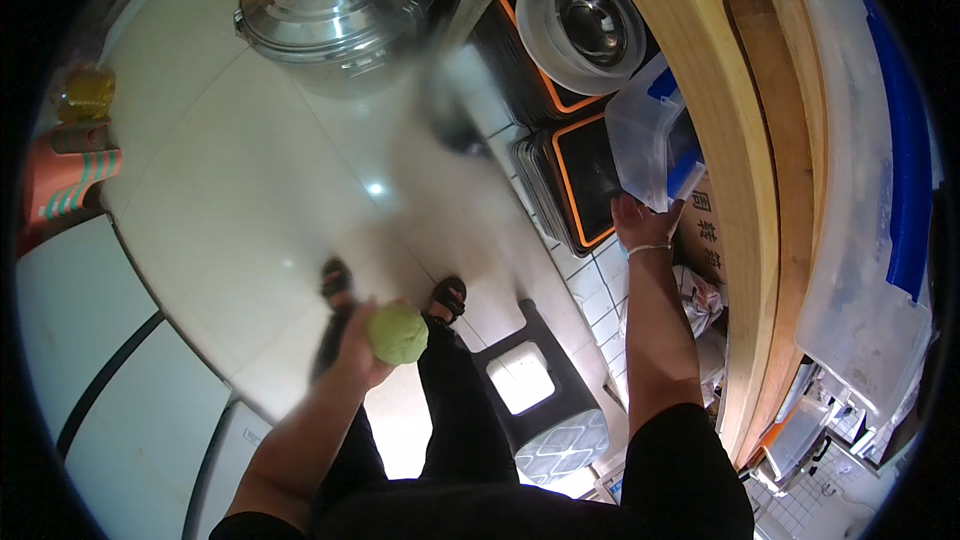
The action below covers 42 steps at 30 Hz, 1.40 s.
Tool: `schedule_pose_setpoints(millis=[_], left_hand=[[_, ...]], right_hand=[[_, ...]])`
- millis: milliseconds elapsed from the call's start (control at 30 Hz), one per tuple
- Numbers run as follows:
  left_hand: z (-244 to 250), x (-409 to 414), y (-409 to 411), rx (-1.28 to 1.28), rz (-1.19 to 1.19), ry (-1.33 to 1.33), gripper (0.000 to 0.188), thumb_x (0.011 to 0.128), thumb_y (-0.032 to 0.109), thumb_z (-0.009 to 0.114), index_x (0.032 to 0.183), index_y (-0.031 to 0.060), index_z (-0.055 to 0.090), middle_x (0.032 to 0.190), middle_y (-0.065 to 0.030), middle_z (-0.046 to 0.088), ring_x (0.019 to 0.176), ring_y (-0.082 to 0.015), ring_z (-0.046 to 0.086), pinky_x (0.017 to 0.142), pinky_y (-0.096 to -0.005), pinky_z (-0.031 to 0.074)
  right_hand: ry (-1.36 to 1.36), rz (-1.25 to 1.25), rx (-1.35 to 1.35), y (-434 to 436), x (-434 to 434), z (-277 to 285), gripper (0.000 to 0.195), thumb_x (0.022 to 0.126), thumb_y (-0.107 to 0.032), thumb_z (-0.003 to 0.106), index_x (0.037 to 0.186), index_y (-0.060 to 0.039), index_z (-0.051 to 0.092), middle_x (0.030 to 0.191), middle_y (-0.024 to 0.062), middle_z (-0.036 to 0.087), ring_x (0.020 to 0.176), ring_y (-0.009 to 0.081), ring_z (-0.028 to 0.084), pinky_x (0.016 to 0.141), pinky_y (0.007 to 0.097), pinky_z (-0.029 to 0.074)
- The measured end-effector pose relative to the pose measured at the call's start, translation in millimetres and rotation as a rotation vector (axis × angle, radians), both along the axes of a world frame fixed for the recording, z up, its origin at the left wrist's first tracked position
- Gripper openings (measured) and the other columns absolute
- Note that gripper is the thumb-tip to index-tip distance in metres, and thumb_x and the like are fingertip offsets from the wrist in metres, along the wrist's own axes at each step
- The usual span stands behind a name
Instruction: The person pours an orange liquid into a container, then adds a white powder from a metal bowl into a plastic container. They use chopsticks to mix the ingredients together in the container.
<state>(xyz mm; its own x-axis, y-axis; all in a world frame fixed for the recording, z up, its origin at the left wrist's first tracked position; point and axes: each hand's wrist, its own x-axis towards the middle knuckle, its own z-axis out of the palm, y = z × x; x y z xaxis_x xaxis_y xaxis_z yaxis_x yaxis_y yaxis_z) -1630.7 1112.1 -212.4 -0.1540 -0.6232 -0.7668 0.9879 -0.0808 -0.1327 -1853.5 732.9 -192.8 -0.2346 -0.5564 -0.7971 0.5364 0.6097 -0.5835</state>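
Note:
In my left hand (364, 349) is a round, pale green lump (398, 334) that looks like dough, held above the floor near my feet. My right hand (646, 223) reaches under the wooden tabletop and touches the lower end of a clear plastic container (646, 139) with blue clips. Its fingers are spread along the container's edge; how firmly they grip is hidden. The container leans beside a stack of black trays with orange rims (589, 187). Behind it, a translucent round bowl (529, 37) with a metal bowl (592, 22) inside rests on another tray stack.
A thick wooden tabletop (720, 90) runs along my right, with a large blue-clipped plastic box (840, 165) on it. A grey stool (514, 337) stands by my legs. A large steel pot (322, 15) is ahead; white cabinets (90, 300) are at left.

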Motion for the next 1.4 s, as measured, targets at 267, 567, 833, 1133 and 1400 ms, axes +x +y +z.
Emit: schedule_pose_setpoints(millis=[267, 567, 833, 1133, 1400], left_hand=[[-3.1, -5.9, 7.9, 0.054, 0.043, 0.042, 0.046, 0.089, 0.047, 0.037, 0.106, 0.0084, 0.055, 0.098, -0.0095, 0.061, 0.093, -0.0271, 0.058, 0.081, -0.0446, 0.046], [-3.6, -7.8, 16.2, 0.077, 0.102, 0.049, 0.044, 0.088, 0.045, 0.04, 0.108, 0.0076, 0.053, 0.1, -0.0111, 0.06, 0.096, -0.0279, 0.057, 0.085, -0.043, 0.044], [-0.1, 8.6, 35.0, 0.077, 0.145, -0.03, 0.048, 0.089, 0.042, 0.04, 0.114, 0.0024, 0.05, 0.106, -0.0113, 0.057, 0.098, -0.0273, 0.055, 0.087, -0.0415, 0.043], [8.5, 21.4, 41.8, 0.148, 0.134, -0.039, 0.046, 0.087, 0.049, 0.04, 0.108, 0.0094, 0.051, 0.103, -0.0111, 0.057, 0.097, -0.0298, 0.055, 0.084, -0.0491, 0.042], [17.0, 29.3, 45.3, 0.139, 0.134, -0.062, 0.046, 0.086, 0.05, 0.041, 0.106, 0.01, 0.052, 0.1, -0.0103, 0.058, 0.093, -0.0291, 0.056, 0.08, -0.0494, 0.044]], right_hand=[[0.191, 0.767, -0.347, 48.4, 72.5, 24.4, 0.042, 0.083, -0.037, 0.056, 0.109, -0.0043, 0.051, 0.095, 0.0103, 0.059, 0.089, 0.0257, 0.057, 0.083, 0.0391, 0.043], [1.814, 1.354, -1.114, -49.5, 180.8, 25.5, 0.039, 0.081, -0.031, 0.056, 0.115, -0.012, 0.055, 0.112, 0.0109, 0.056, 0.107, 0.0294, 0.05, 0.098, 0.0467, 0.028], [2.059, 1.498, -1.046, -67.7, 191.6, 18.8, 0.021, 0.079, -0.024, 0.056, 0.097, -0.0142, 0.062, 0.101, 0.0085, 0.061, 0.1, 0.0258, 0.054, 0.091, 0.0468, 0.036], [1.926, 1.134, -1.438, -59.9, 162.0, 26.8, 0.019, 0.08, -0.018, 0.059, 0.099, -0.0194, 0.062, 0.098, 0.008, 0.057, 0.09, 0.0285, 0.054, 0.074, 0.0382, 0.045], [0.868, 0.952, -1.014, -63.1, 176.1, 45.8, 0.025, 0.087, -0.02, 0.052, 0.11, -0.0103, 0.057, 0.102, 0.0078, 0.056, 0.093, 0.0223, 0.055, 0.079, 0.0329, 0.045]])
